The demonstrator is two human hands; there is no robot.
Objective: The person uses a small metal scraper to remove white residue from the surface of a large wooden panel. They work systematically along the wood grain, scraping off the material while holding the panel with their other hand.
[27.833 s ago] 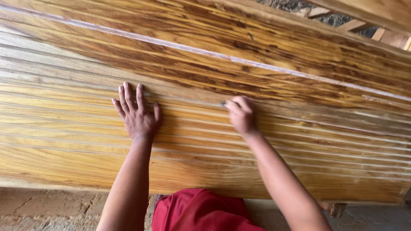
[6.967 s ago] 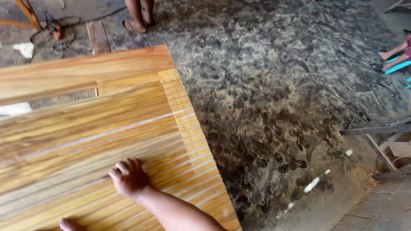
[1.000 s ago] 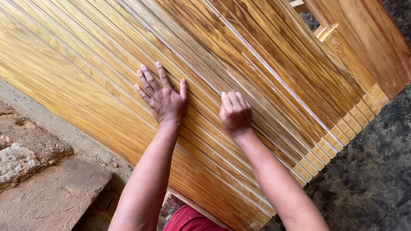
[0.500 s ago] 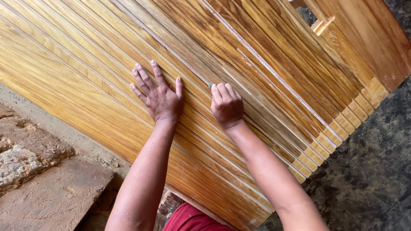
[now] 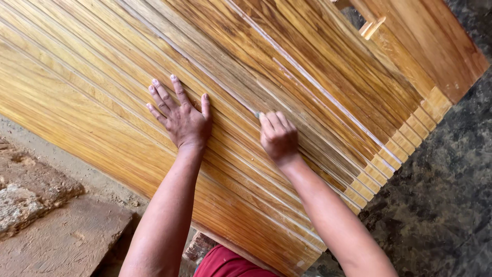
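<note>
A large wooden panel with long parallel grooves and a yellow-brown grain fills most of the head view and runs diagonally. My left hand lies flat on it with the fingers spread. To its right, my right hand is curled into a fist and presses on a groove. A small grey scrap pokes out at its fingertips; the fingers hide the rest of it. The stepped ends of the panel's slats are at the right.
A thick wooden frame piece lies beyond the panel at the upper right. Dark, debris-covered ground is at the right. Rough stone and a concrete slab are at the lower left. Red clothing shows at the bottom.
My right hand slid up-left along the groove, then back down a little. My left hand stayed flat in nearly the same spot.
</note>
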